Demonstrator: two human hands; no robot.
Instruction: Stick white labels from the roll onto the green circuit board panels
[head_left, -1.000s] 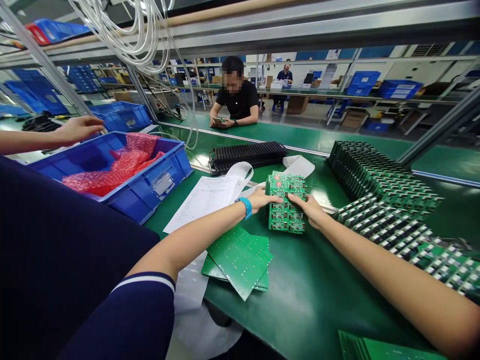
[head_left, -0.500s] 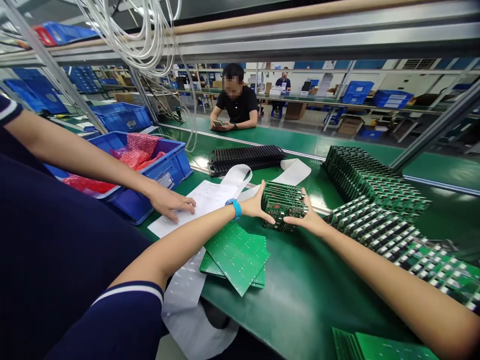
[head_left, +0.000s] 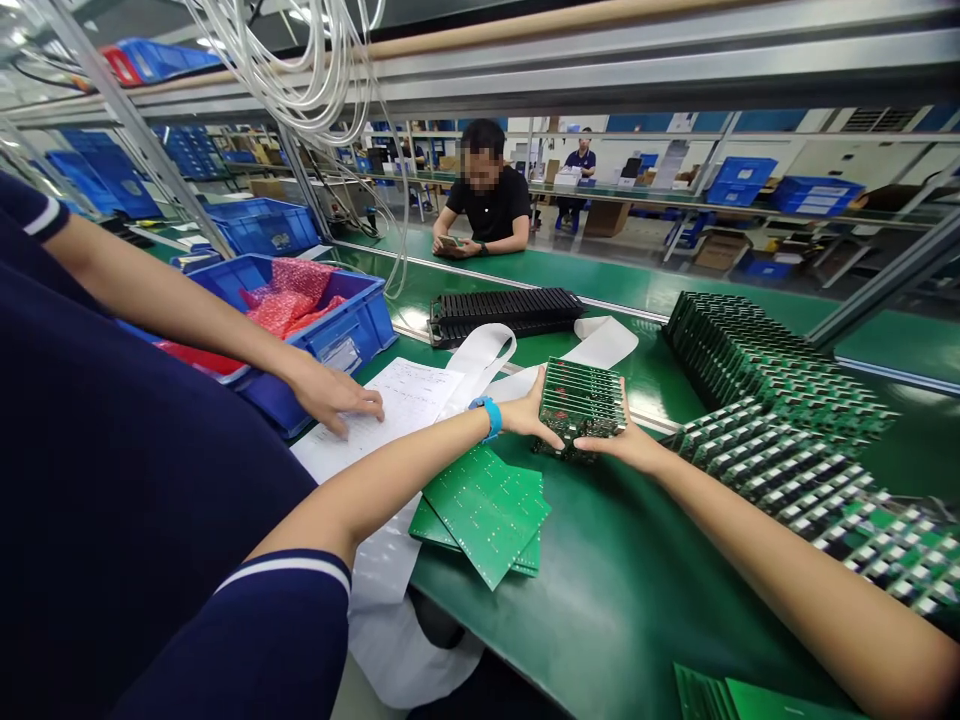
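A stack of circuit boards (head_left: 583, 395) is squeezed between my two hands over the green table. My left hand (head_left: 531, 410), with a blue watch at the wrist, grips the stack's left side, thumb across the near face. On the right side my right hand (head_left: 626, 440) grips the same stack, its thumb also in front. The fingers behind the boards are partly hidden. Below my left forearm lies a fanned pile of bare green circuit boards (head_left: 491, 520). Just beyond the held stack a white paper strip (head_left: 604, 342) curls on the table.
A co-worker's hand (head_left: 334, 400) rests on a written sheet (head_left: 405, 385) at left. Behind it stands a blue bin (head_left: 367, 325) holding red bubble wrap. A black rack (head_left: 510, 310) sits farther back. Rows of boards (head_left: 772, 370) line the right. Another person (head_left: 491, 195) sits opposite.
The held stack is tipped slightly, so more of its top edges show. Both hands keep their grip. The whole view has shifted a little, moving most things rightward.
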